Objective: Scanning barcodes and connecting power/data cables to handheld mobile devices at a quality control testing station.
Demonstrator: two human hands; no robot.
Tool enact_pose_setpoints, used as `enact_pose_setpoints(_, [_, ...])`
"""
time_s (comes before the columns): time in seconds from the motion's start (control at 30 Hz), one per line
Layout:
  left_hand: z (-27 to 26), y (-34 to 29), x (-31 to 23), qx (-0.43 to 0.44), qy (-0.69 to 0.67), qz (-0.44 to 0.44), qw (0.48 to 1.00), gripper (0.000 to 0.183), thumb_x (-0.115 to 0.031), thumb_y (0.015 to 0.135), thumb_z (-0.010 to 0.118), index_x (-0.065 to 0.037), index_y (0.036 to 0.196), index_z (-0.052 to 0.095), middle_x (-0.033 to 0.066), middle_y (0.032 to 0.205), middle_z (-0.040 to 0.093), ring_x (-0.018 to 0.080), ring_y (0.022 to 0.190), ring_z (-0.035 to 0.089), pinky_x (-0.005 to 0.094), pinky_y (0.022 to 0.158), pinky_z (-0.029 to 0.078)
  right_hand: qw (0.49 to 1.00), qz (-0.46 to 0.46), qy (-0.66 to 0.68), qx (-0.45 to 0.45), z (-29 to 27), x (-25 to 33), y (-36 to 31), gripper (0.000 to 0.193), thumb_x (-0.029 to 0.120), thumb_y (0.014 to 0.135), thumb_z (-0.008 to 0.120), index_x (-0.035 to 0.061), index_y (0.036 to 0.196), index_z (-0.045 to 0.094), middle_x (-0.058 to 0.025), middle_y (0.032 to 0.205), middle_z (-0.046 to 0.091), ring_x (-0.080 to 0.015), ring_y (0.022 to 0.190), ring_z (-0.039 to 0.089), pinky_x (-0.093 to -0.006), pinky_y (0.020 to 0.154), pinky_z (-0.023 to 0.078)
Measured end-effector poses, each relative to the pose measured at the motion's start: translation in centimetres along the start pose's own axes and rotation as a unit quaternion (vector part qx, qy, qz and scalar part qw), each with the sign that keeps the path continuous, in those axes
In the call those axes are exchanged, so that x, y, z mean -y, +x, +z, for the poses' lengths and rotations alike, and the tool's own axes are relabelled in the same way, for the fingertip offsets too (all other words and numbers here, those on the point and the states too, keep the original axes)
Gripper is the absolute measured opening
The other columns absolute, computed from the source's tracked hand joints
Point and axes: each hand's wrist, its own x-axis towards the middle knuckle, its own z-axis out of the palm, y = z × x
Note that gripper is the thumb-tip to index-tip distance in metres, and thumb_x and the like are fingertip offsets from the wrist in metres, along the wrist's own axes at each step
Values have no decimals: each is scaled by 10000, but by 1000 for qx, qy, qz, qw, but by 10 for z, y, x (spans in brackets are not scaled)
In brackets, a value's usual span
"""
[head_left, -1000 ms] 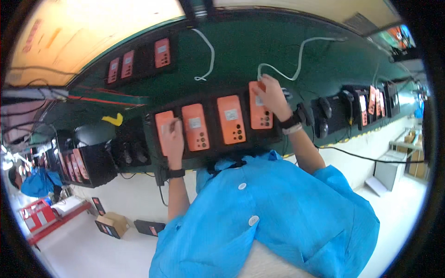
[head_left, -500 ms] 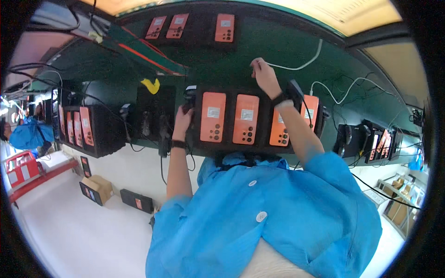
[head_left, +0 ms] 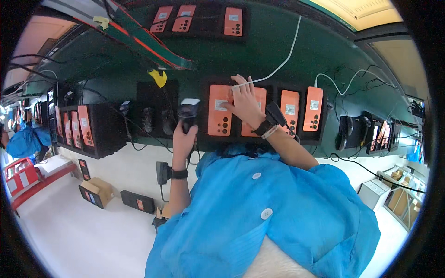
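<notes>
Scanner (head_left: pixel 187 113) upright in left hand (head_left: pixel 183 139), fingers wrapped, head toward bench; right hand (head_left: pixel 245 104) fingers spread on orange phone (head_left: pixel 219 110).

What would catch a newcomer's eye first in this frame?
The row of orange phones lying back-up in black trays on the dark green bench, mid-frame. The right hand rests on one of them by a white cable, while the left hand grips a black handheld scanner beside it.

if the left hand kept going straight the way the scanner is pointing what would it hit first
Most likely the dark tray on the green bench, just ahead of the scanner in the left hand. Depth is hard to judge here.
</notes>
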Motion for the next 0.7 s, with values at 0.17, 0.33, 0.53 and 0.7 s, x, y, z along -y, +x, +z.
enact_pose_setpoints(0.17, [3, -22, -28, 106, 45, -36, 993, 354, -217, 816, 621, 36, 1059, 573, 84, 657, 591, 110, 532, 560, 277, 494, 444, 1000, 2, -5, -3, -4, 2, 4, 592, 311, 682, 790, -11, 1077, 488, -198, 1299, 435, -372, 1293, 371, -557, 1110, 238])
enact_pose_setpoints(0.33, [10, -18, -51, 167, 2, -49, 985, 225, -182, 843, 580, 17, 947, 562, 68, 604, 573, 144, 481, 565, 308, 453, 455, 998, -25, -23, -50, 3, -2, 5, 537, 279, 763, 702, -28, 1144, 482, -199, 1285, 462, -375, 1269, 397, -528, 1108, 254])
enact_pose_setpoints(0.53, [20, -28, -53, 172, 64, -31, 982, 197, -193, 865, 583, -33, 751, 580, 41, 613, 586, 140, 538, 572, 317, 521, 461, 995, -21, -59, -76, 20, -16, -6, 569, 246, 805, 643, -90, 1214, 434, -266, 1350, 415, -417, 1300, 363, -547, 1115, 249])
enact_pose_setpoints(0.7, [21, -37, -45, 173, -3, -90, 981, 223, -205, 899, 595, -22, 771, 594, 45, 621, 593, 140, 541, 579, 299, 501, 460, 1000, 1, 0, -13, 0, 4, -12, 645, 368, 727, 769, -60, 1097, 459, -228, 1316, 423, -394, 1276, 385, -519, 1104, 264])
